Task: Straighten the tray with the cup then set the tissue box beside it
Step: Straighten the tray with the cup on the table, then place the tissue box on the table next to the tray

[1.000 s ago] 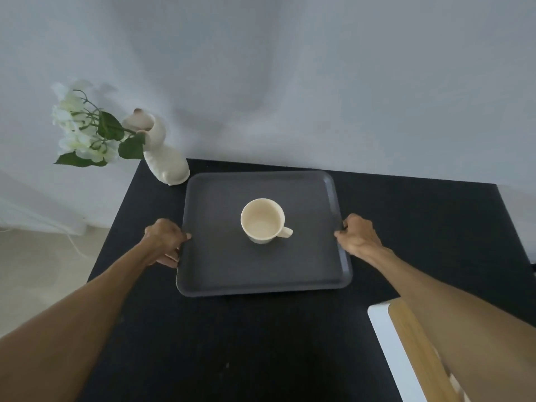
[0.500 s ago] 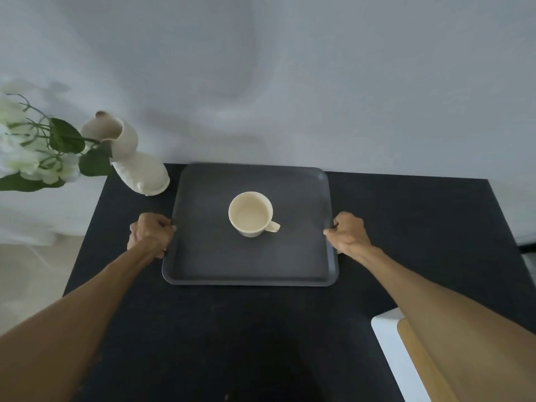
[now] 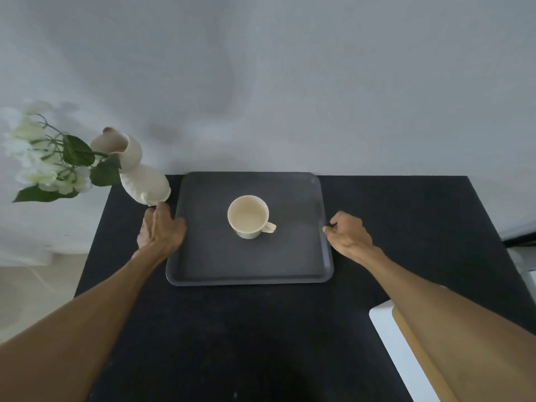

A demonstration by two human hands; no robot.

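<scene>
The tray (image 3: 249, 256), dark grey with a raised rim, lies on the black table (image 3: 261, 329) with its far edge against the wall (image 3: 290, 82) and its sides square to the table edges. The cup (image 3: 249, 216), cream and empty, stands upright near the tray's middle, a little toward the far edge, its handle pointing to the tray's right side.

The left hand (image 3: 161, 227) rests at the tray's left rim, palm down, fingers loosely spread and laid flat; it overlaps the rim but does not clasp it, and its fingertips reach the foot of the vase (image 3: 139, 175). The vase stands just left of the tray's far left corner, leaning, with white flowers (image 3: 37, 158) and green leaves hanging out past the table edge.

The right hand (image 3: 349, 233) is at the tray's right rim, fingers curled in narrow, thumb and forefinger pinched at the rim's edge; whether they grip it or only touch it I cannot tell.

Near the tray's right front, well apart, a white and tan box (image 3: 403, 343) shows at the table's corner, partly hidden behind the right forearm.
</scene>
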